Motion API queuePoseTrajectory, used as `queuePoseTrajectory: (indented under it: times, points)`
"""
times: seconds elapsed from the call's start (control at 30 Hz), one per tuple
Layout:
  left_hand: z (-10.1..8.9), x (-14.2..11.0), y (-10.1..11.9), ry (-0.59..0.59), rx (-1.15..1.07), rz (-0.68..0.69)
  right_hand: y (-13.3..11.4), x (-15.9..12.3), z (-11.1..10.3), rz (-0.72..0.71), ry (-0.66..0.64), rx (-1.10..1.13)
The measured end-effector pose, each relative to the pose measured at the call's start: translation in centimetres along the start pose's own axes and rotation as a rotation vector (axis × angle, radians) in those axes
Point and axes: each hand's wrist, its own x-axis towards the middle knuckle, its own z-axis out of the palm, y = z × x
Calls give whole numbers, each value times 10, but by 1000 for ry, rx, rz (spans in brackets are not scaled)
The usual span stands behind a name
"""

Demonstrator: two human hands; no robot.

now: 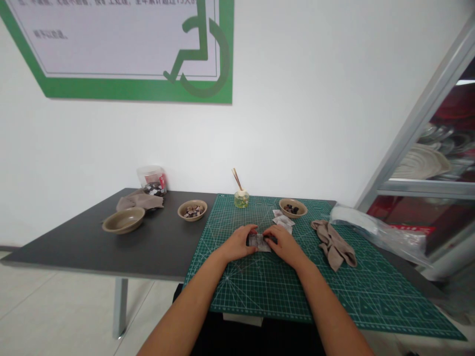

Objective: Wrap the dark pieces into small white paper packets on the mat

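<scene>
A small piece of grey printed paper [261, 243] lies on the green cutting mat [245, 291] between my two hands. My left hand [239, 243] grips its left edge, thumb in front and fingers curled behind. At the right edge, my right hand [284, 242] is closed with its fingertips on the paper. Something dark shows by the right fingertips, too small to make out. Beyond the right hand are more printed papers [282, 221], beside a tan bowl [301, 207] of dark, stone-like pieces.
A crumpled brown cloth [334, 244] and a clear plastic bag [382, 235] lie to the right. Behind stands a reed diffuser [241, 199]. On the dark table [159, 247] at left are a bowl of pieces [192, 217], another bowl [124, 226], a cloth [139, 200] and a clear jar [150, 174].
</scene>
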Motion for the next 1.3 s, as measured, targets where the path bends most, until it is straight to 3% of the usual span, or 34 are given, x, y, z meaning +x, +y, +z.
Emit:
queuePoseTrajectory:
  times: [0.2, 0.43, 0.63, 1.0, 1.2, 1.3]
  points:
    - [0, 1, 0, 13, 13, 7, -7, 2, 3, -95, -68, 58]
    - [0, 1, -2, -4, 19, 9, -1, 1, -2, -15, 18, 37]
    - [2, 1, -4, 12, 9, 17, -4, 2, 4, -60, -14, 90]
    - [2, 1, -5, 16, 0, 32, -5, 1, 4, -2, -26, 119]
    - [1, 1, -2, 1, 8, -1, 7, 1, 0, 64, 129, -31]
    - [1, 1, -2, 2, 6, -3, 9, 0, 0, 87, 141, -83]
